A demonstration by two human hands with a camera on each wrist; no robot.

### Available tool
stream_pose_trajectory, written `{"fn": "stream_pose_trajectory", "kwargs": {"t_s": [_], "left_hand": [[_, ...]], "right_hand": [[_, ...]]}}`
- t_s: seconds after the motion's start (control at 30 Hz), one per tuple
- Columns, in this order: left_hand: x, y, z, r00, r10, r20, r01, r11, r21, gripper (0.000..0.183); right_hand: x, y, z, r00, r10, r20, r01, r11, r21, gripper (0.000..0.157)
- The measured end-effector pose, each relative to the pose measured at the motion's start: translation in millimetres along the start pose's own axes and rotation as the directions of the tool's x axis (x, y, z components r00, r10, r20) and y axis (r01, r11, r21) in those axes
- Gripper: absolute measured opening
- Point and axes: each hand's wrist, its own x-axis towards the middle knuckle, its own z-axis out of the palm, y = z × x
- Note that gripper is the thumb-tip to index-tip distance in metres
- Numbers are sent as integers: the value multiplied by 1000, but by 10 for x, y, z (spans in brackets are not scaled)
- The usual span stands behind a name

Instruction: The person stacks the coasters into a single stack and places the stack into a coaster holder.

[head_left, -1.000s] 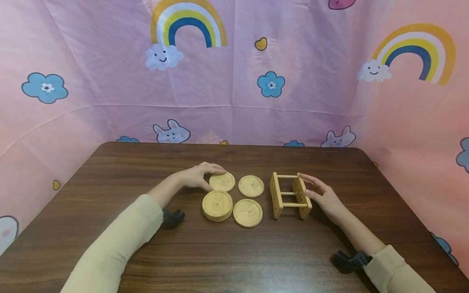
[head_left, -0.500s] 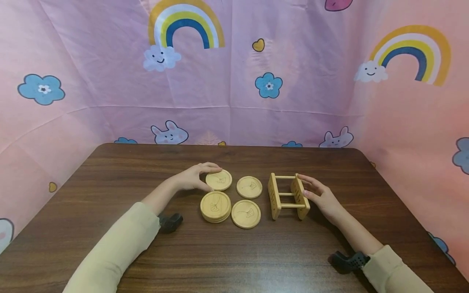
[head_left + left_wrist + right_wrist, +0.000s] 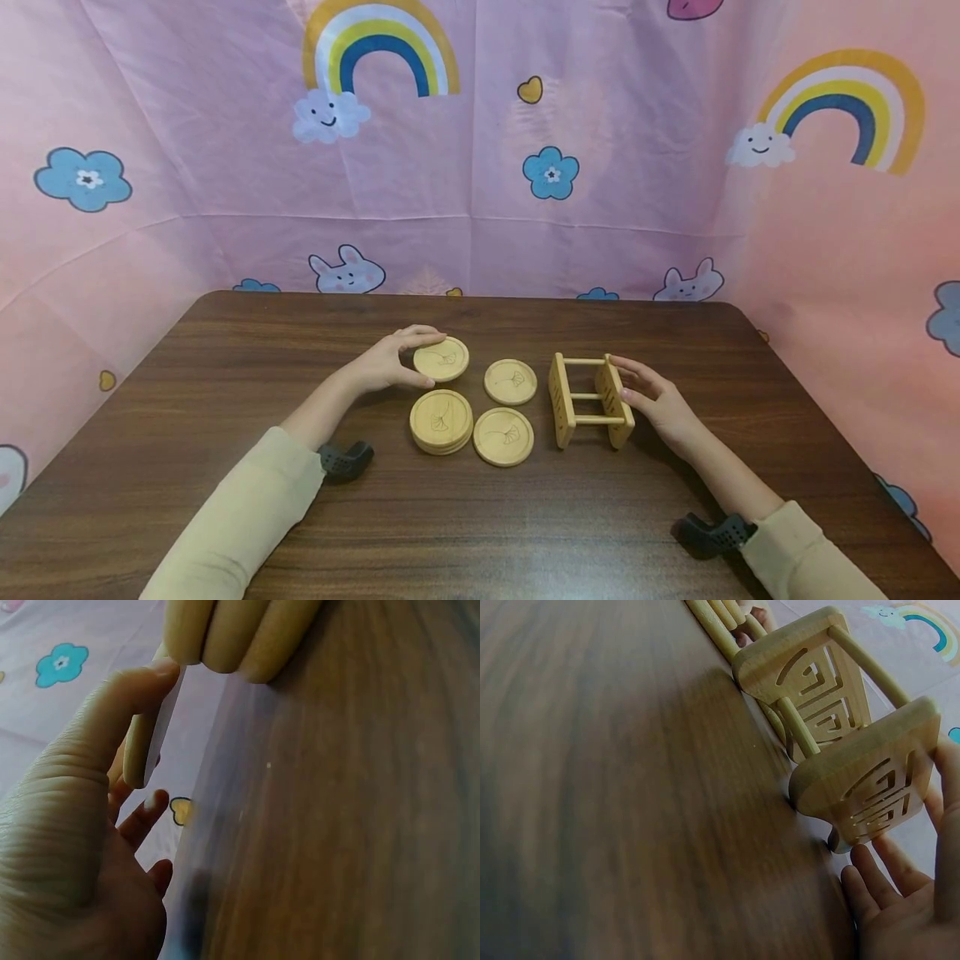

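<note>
My left hand point(image 3: 386, 361) pinches the edge of a round wooden coaster point(image 3: 442, 358) engraved with a leaf, at the back left of the group in the head view. The thumb lies along its near rim, and the left wrist view shows the held coaster point(image 3: 140, 750) edge-on. Just in front sits a stack of coasters point(image 3: 441, 418). Two single coasters, one behind point(image 3: 510, 382) and one in front point(image 3: 504, 437), lie to its right. My right hand point(image 3: 663, 408) touches the right panel of a small wooden coaster rack point(image 3: 870, 772), fingers loosely extended along its outer side.
The dark wood table point(image 3: 480, 525) ends at a back edge below a pink and purple cloth backdrop point(image 3: 480, 167) printed with rainbows and flowers. Black wrist devices are worn on the left wrist point(image 3: 347, 462) and right wrist point(image 3: 712, 535).
My left hand has drawn its coaster leftward and back, away from the stack and the other coasters. My right hand and the rack have stayed in place.
</note>
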Motion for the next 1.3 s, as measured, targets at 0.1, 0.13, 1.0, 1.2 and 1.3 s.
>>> {"fn": "stream_pose_trajectory", "kwargs": {"t_s": [0.1,0.13,1.0,1.2,1.3], "left_hand": [[-11,0,-1,1000,5,-24,-5,1000,1,78],[-16,1,-1,999,5,-32,-5,1000,-1,78],[-222,241,60,987,19,-157,-24,999,-31,76],[-331,562,69,986,17,-165,-25,999,-44,73],[-329,486,105,982,32,-187,-36,999,-19,75]], "right_hand": [[1,8,-2,1000,7,-1,-7,1000,0,51],[1,10,-2,1000,8,-1,-8,1000,-1,51],[4,12,-2,1000,1,7,-1,1000,3,50],[6,20,-8,1000,-4,8,4,1000,1,50],[7,29,-10,1000,-9,5,9,1000,2,49]]}}
